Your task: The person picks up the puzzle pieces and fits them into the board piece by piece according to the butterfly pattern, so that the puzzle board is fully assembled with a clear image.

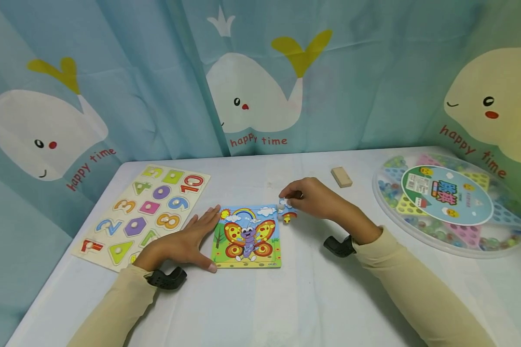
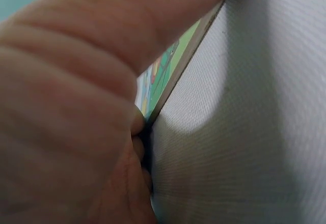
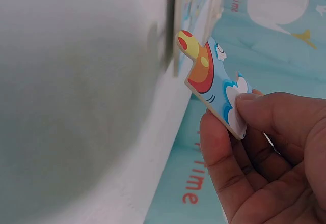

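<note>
A square butterfly jigsaw board (image 1: 248, 241) lies flat on the table. My left hand (image 1: 186, 243) spans its left side, with the thumb by the lower corner and the fingers by the upper one. In the left wrist view, the thumb (image 2: 117, 25) crosses above the board's edge (image 2: 178, 71). My right hand (image 1: 317, 197) pinches a jigsaw piece (image 3: 219, 84) between thumb and fingers. That piece shows blue sky, white cloud and a red, orange and yellow wing part. It is held just off the board's upper right side, tilted in the right wrist view.
A wooden number-and-shape board (image 1: 130, 231) lies at the left, partly under my left wrist. A small wooden block (image 1: 341, 177) sits behind my right hand. At the right lies a large round clear case (image 1: 449, 195) of marbles. A whale-print curtain (image 1: 252, 96) hangs behind the table.
</note>
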Demonstrator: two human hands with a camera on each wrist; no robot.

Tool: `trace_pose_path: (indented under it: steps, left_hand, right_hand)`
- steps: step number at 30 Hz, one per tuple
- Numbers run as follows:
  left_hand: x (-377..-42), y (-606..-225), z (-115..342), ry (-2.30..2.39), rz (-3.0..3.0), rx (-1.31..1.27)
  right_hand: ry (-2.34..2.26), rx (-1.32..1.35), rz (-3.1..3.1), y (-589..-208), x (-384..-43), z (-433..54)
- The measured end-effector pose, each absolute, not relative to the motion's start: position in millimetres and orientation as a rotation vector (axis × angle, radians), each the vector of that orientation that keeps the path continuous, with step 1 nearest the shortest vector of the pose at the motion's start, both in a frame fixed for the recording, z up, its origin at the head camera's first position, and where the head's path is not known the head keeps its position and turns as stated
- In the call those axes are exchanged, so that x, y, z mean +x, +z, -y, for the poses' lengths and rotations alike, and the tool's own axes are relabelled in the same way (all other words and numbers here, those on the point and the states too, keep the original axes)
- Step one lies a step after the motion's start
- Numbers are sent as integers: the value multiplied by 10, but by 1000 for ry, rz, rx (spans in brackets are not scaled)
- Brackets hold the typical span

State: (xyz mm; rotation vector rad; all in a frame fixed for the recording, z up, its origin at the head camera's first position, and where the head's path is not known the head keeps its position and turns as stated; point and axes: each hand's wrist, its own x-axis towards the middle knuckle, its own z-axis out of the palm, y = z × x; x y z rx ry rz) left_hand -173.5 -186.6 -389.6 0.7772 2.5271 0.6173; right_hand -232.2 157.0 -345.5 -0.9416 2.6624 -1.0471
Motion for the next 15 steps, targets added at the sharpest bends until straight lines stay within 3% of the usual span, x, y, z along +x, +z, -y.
trace_pose_path:
  steps: [15]
  left_hand:
    - [-1735,-3901,1862,629,-2522,762]
  right_hand:
    - [-1088,-947,-2610,-3443,-2355,-1315]
